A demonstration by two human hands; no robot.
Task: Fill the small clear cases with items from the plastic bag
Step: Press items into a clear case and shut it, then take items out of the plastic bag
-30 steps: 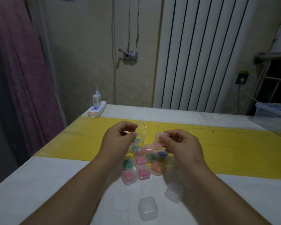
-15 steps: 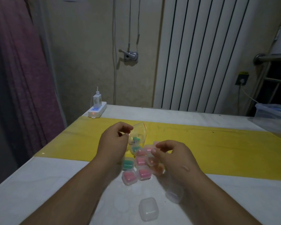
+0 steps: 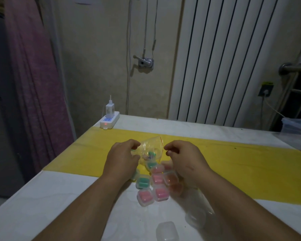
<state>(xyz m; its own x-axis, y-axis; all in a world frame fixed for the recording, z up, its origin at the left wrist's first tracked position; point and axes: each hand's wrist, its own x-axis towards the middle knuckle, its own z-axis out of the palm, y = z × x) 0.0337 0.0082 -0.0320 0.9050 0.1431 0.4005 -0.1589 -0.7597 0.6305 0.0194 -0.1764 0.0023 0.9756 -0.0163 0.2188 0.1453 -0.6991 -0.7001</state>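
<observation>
My left hand [image 3: 122, 160] grips a small clear plastic bag [image 3: 152, 146] with a red zip edge and holds it up over the yellow strip. Green items [image 3: 151, 153] show inside it. The curled fingertips of my right hand [image 3: 185, 158] are at the bag's red edge, and I see nothing in them. Below the bag lies a cluster of filled clear cases: a green one [image 3: 142, 182], pink ones [image 3: 161, 193] and an orange one [image 3: 171, 178]. Two empty clear cases [image 3: 167, 231] lie near the front, partly behind my right forearm.
A white power strip [image 3: 109, 121] with a charger plugged in sits at the table's far left corner. The yellow strip [image 3: 80, 153] crosses the white table. A clear plastic container [image 3: 297, 126] stands at the far right. A curtain [image 3: 33, 84] hangs past the left edge.
My right hand lowered the orange-filled case onto the cluster, let it go and rose to the bag's mouth. My left hand kept the bag and shifted a little left.
</observation>
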